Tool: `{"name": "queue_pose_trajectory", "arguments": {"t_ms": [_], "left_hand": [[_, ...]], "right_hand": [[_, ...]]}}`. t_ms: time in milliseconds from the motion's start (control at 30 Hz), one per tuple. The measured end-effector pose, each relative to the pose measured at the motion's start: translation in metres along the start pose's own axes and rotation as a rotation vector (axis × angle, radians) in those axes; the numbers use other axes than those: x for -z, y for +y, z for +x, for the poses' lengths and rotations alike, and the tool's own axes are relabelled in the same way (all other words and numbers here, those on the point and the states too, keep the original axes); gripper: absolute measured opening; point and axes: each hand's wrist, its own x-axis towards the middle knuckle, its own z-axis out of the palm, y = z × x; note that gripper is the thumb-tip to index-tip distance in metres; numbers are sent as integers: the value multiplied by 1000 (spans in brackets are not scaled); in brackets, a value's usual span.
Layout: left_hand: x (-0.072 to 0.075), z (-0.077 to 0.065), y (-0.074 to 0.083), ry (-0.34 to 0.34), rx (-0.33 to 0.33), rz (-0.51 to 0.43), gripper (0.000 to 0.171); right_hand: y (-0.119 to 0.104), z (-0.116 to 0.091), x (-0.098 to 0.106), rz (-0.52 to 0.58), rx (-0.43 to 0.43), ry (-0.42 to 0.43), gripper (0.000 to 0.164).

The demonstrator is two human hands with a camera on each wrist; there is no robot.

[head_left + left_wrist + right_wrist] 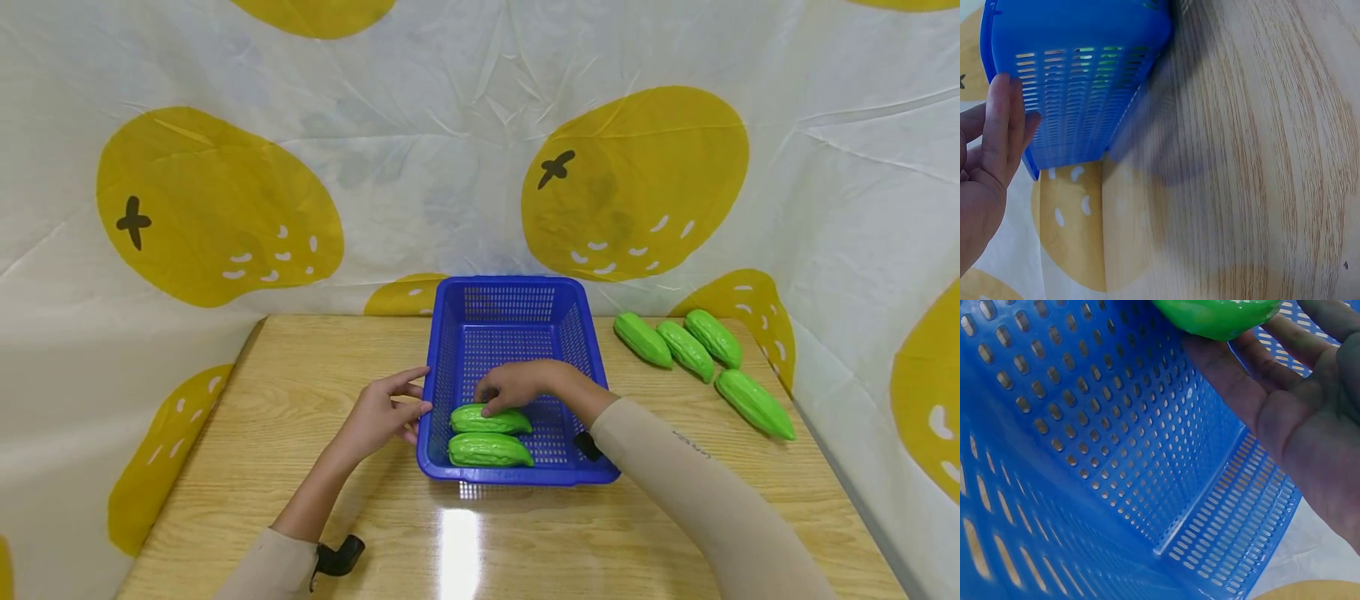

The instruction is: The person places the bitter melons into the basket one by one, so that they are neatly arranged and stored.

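A blue perforated plastic basket [517,474] stands on the wooden table. My right hand [517,383] reaches into it and holds a green toy bitter melon [468,418], thumb on the near side and fingers on the far side. In the right wrist view the fingers of that hand [1310,406] lie along the underside of the melon [1216,315]. A second bitter melon [489,451] lies parallel to it, against the near wall. At the basket's left rim, my left hand [382,417] touches the outside with thumb and extended fingers, seen also in the left wrist view [997,144].
Several more green bitter melons [684,350] lie on the table's back right, to the right of the basket. A white cloth [435,192] with yellow fruit prints hangs behind and at both sides. The wooden tabletop [315,383] extends left and in front of the basket.
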Motion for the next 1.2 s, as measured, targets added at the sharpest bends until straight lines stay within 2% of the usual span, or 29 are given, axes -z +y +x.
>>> {"name": "queue_pose_trajectory", "arguments": {"t_ms": [467,700,867,1200], "left_hand": [[0,-1,0,-1,-10,8,59],[0,-1,0,-3,-13,6,59],[-1,-1,-1,-8,-10,-5,60],[-1,0,1,-1,5,14,60]], "right_hand": [[1,-3,0,49,-11,22,43],[-1,-11,10,65,38,78,44],[-2,-25,22,55,41,143,41],[-9,-69,49,131,0,286,41]]}}
